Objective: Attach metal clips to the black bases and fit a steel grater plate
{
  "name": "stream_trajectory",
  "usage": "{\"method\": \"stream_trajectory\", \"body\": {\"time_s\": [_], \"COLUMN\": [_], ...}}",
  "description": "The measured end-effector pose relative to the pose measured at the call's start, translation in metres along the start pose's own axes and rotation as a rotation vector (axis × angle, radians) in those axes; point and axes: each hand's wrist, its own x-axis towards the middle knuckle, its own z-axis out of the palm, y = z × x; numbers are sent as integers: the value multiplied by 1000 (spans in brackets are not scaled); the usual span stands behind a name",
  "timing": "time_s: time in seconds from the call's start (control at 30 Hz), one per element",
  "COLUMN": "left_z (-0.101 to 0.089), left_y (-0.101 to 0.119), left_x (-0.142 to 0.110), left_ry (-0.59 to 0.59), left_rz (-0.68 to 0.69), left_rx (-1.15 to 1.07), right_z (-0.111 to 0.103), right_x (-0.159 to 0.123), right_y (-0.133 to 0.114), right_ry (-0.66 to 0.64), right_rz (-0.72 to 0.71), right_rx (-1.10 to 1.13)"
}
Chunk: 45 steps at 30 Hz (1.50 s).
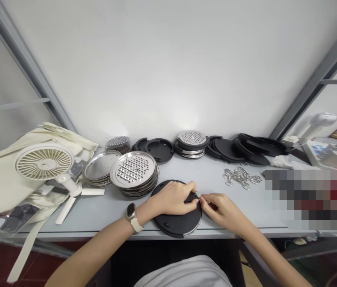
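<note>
Near the front edge of the table lies a round black plastic disc (176, 224) with a thin metal rim showing along its lower right. My left hand (171, 197) rests on top of it, its curled index finger and thumb gripping at the right side. At that rim, my right hand (223, 209) pinches a small shiny metal clip (197, 194), whose far end meets the left fingers. How the clip sits against the disc is partly covered by the fingers. Similar wire clips (241, 177) lie in a loose pile beyond my right hand.
Stacked metal grater discs (134, 169) and plain-looking metal plates (101, 165) stand left. Black round frames (159, 150), a perforated disc stack (192, 139) and more black parts (231, 149) line the wall. A white fan (45, 163) stands far left; a blurred patch covers the right.
</note>
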Motion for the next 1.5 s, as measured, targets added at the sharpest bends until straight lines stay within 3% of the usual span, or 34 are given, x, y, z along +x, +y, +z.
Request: {"method": "stream_trajectory", "body": {"time_s": [0.8,1.17,1.5], "left_z": [-2,0,-3], "left_y": [0,2,2], "left_x": [0,-1,-3], "left_ry": [-17,50,26], "left_rz": [43,-67,25], "left_rx": [18,53,10], "right_z": [-2,-3,-2], "right_x": [1,3,3], "right_y": [-1,-3,-1], "right_ry": [11,27,7], "right_rz": [11,12,11], "right_rx": [73,81,116]}}
